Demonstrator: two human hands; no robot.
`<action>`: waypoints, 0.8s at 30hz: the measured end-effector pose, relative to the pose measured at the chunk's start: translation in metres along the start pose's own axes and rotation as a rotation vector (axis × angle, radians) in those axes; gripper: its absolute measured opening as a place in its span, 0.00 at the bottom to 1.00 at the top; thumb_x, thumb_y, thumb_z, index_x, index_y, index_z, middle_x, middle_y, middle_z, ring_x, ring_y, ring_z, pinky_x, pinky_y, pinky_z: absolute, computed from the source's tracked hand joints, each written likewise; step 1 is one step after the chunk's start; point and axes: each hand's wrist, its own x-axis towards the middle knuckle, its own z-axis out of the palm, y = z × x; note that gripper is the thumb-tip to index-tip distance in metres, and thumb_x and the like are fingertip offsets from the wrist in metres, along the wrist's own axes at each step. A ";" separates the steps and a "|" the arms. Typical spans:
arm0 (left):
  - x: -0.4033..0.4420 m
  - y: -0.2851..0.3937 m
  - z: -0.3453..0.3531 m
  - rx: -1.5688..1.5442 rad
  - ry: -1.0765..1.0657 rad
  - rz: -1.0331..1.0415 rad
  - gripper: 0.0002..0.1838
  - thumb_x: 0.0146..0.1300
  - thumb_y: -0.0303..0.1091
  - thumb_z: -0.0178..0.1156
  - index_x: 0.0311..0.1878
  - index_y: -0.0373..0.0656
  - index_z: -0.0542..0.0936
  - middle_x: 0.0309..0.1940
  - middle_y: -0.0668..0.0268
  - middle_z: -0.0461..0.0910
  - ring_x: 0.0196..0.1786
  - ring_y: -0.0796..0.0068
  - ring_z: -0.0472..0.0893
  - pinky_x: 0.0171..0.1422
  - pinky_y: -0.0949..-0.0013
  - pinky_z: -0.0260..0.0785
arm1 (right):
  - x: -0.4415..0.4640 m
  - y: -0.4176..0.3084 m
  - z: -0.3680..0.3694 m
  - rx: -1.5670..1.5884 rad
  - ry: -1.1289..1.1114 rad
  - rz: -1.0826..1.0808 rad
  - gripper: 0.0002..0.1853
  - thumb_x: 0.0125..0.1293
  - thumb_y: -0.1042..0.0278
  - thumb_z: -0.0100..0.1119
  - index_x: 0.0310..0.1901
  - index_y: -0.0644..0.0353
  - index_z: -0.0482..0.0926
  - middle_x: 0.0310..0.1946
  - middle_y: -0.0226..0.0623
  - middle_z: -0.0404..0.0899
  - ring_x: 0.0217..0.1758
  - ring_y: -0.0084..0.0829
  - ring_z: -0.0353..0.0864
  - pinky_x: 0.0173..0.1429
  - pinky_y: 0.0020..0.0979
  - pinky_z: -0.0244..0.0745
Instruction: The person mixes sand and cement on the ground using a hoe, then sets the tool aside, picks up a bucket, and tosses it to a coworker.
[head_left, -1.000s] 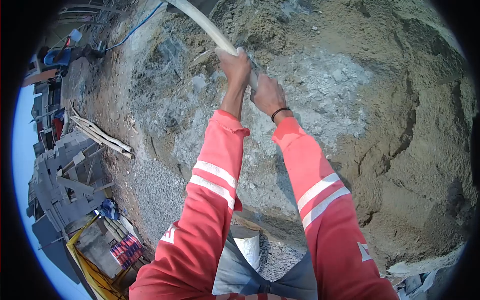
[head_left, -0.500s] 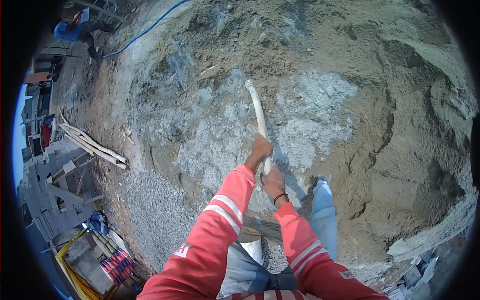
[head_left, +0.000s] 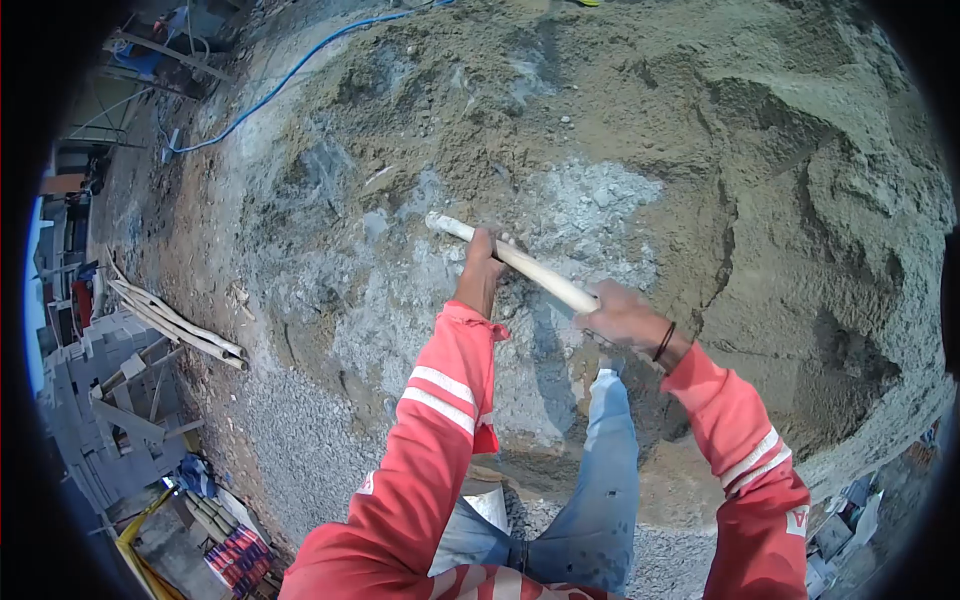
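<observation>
A pale wooden tool handle (head_left: 545,275) lies slantwise across the middle of the head view, over grey and brown sand. My left hand (head_left: 482,258) is closed around it near the upper-left part. Lower down, at its right end, my right hand (head_left: 625,312) grips it too, with a dark band on the wrist. No tool head can be made out at either end. Below the handle is a patch of pale grey cement-like powder mixed with sand (head_left: 600,205).
Brown sand (head_left: 790,270) heaps up on the right. Grey gravel (head_left: 290,430) covers the lower left, near several wooden poles (head_left: 175,320). A blue hose (head_left: 290,78) runs along the upper left. Stacked grey blocks (head_left: 80,385) stand at far left.
The handle has swung from nearly upright to a slant, its lower end moving right and up. My right hand has moved right and up with it; my hands are farther apart.
</observation>
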 end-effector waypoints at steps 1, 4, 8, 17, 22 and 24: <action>0.006 -0.005 0.011 -0.013 -0.041 0.034 0.06 0.58 0.29 0.55 0.38 0.41 0.72 0.23 0.66 0.68 0.24 0.70 0.70 0.31 0.63 0.73 | -0.003 0.037 -0.012 -0.142 0.031 -0.111 0.18 0.54 0.70 0.63 0.46 0.68 0.74 0.26 0.45 0.77 0.29 0.46 0.78 0.35 0.41 0.72; 0.015 -0.051 0.057 -0.031 -0.084 0.070 0.07 0.57 0.29 0.58 0.38 0.41 0.72 0.23 0.66 0.68 0.24 0.70 0.70 0.30 0.64 0.73 | 0.011 0.186 -0.038 -0.433 0.219 -0.312 0.26 0.54 0.66 0.63 0.55 0.64 0.71 0.32 0.52 0.79 0.37 0.53 0.79 0.44 0.47 0.73; 0.014 -0.080 0.105 -0.031 -0.101 0.101 0.05 0.57 0.26 0.59 0.36 0.40 0.73 0.20 0.67 0.68 0.20 0.72 0.69 0.24 0.65 0.67 | 0.045 0.234 -0.021 -0.634 0.328 0.052 0.34 0.54 0.63 0.63 0.63 0.61 0.65 0.38 0.55 0.79 0.42 0.54 0.79 0.48 0.48 0.74; -0.016 0.156 0.091 0.310 -0.115 0.889 0.08 0.60 0.24 0.59 0.34 0.34 0.69 0.22 0.65 0.71 0.19 0.75 0.72 0.21 0.71 0.70 | 0.198 0.037 0.089 -0.235 0.508 -0.380 0.29 0.53 0.67 0.63 0.58 0.63 0.68 0.32 0.55 0.80 0.36 0.55 0.80 0.43 0.47 0.76; 0.103 0.149 -0.021 0.951 0.281 1.134 0.12 0.61 0.29 0.60 0.37 0.30 0.70 0.24 0.57 0.77 0.23 0.68 0.80 0.24 0.65 0.74 | 0.323 -0.037 0.189 -0.052 0.477 -0.400 0.23 0.52 0.68 0.62 0.51 0.65 0.72 0.36 0.57 0.80 0.41 0.57 0.80 0.46 0.48 0.76; 0.151 0.119 -0.081 1.251 0.392 1.093 0.15 0.59 0.31 0.61 0.38 0.26 0.73 0.27 0.52 0.80 0.23 0.65 0.82 0.24 0.62 0.74 | 0.340 -0.016 0.237 0.006 0.374 -0.248 0.21 0.52 0.66 0.61 0.49 0.63 0.73 0.39 0.59 0.80 0.44 0.58 0.79 0.49 0.49 0.76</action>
